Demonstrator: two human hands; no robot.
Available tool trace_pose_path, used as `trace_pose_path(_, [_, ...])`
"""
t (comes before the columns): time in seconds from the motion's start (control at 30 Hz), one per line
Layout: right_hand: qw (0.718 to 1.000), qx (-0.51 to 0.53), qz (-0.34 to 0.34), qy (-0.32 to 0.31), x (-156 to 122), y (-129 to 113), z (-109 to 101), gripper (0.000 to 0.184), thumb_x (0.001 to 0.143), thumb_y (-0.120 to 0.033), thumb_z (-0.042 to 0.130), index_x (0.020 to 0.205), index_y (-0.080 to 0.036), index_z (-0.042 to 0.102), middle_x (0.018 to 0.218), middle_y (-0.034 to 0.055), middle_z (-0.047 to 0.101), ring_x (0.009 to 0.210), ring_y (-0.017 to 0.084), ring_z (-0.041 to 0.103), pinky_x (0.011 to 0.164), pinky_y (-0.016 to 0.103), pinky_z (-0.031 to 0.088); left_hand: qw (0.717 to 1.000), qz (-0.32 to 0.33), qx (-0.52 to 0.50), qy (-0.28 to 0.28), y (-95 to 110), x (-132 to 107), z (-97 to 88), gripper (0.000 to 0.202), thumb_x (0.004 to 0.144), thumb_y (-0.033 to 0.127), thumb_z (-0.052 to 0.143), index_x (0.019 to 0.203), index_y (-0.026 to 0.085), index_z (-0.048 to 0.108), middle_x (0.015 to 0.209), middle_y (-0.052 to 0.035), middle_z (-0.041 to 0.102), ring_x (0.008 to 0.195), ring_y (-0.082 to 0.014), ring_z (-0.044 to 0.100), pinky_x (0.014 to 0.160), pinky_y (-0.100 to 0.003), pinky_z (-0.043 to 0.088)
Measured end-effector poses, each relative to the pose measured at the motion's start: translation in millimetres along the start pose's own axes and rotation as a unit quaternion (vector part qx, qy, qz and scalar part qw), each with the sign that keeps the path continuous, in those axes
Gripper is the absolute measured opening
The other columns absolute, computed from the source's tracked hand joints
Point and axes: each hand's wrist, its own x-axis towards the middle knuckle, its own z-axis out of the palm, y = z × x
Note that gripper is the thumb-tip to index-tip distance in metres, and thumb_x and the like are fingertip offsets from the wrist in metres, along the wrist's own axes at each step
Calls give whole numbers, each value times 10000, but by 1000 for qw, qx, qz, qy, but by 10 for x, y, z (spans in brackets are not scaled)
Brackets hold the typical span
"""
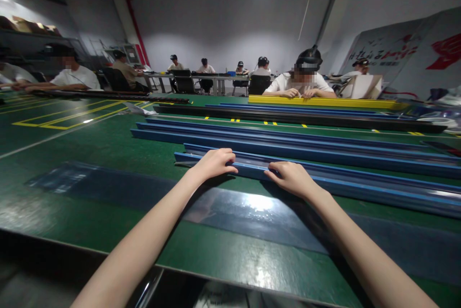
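My left hand (214, 162) and my right hand (291, 177) both rest on the nearest long blue rail (360, 188), which lies across the green table (108, 154). The fingers of each hand curl over the rail's near edge, gripping it. The hands are about a hand's width apart, close to the rail's left end. A clear plastic sheet (248, 207) lies flat on the table between me and the rail.
Several more blue rails (288, 142) lie parallel behind the first, then black rails (295, 118) and a yellow one (324, 101). A person in white sits across the table behind the yellow rail; other people sit at tables farther back and at the left.
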Motion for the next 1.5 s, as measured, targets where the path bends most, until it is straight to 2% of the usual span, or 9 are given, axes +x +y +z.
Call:
trace_pose_path(0.3, [1000, -25, -4, -15, 158, -147, -85, 268, 857, -412, 427, 858, -226, 620, 861, 36, 679, 778, 178, 618, 563, 226, 314, 1000, -18, -1, -3, -131, -86, -21, 186, 763, 375, 599, 771, 189, 584, 808, 20, 565, 715, -124, 528, 583, -207, 340])
trace_pose_path(0.57, [999, -38, -10, -11, 292, -298, -67, 238, 850, -398, 455, 848, -223, 616, 873, 41, 679, 780, 179, 626, 549, 228, 317, 998, 12, 61, 21, -86, -88, 14, 159, 774, 325, 607, 742, 170, 584, 796, -9, 555, 747, -140, 530, 588, -225, 354])
trace_pose_path(0.77, [999, -37, -21, 5, 284, -285, 2, 227, 881, -349, 416, 831, -204, 583, 873, 46, 664, 794, 175, 618, 560, 226, 316, 998, 12, 44, 34, -84, -94, 32, 161, 800, 326, 575, 753, 172, 574, 789, -9, 546, 746, -135, 526, 598, -224, 363])
trace_pose_path(1.1, [999, -47, -24, 8, 200, -240, -45, 256, 874, -358, 403, 791, -205, 591, 831, 39, 666, 745, 168, 613, 523, 240, 259, 997, 27, 54, 39, -31, -81, 65, 185, 805, 345, 570, 762, 166, 581, 805, -19, 551, 763, -141, 527, 603, -228, 370])
trace_pose_path(1.37, [998, -56, 5, -21, 111, -122, -98, 240, 838, -348, 432, 750, -208, 606, 776, 47, 673, 694, 170, 611, 512, 249, 235, 994, 74, 48, 71, 105, -57, 162, 224, 844, 354, 511, 774, 156, 587, 809, -45, 549, 787, -157, 511, 646, -258, 389])
trace_pose_path(1.5, [998, -55, 5, -17, 76, -102, -86, 241, 837, -341, 430, 719, -199, 585, 768, 49, 669, 679, 171, 605, 512, 251, 225, 993, 84, 49, 68, 130, -50, 165, 216, 846, 354, 508, 802, 158, 586, 835, -45, 565, 802, -157, 517, 657, -251, 391])
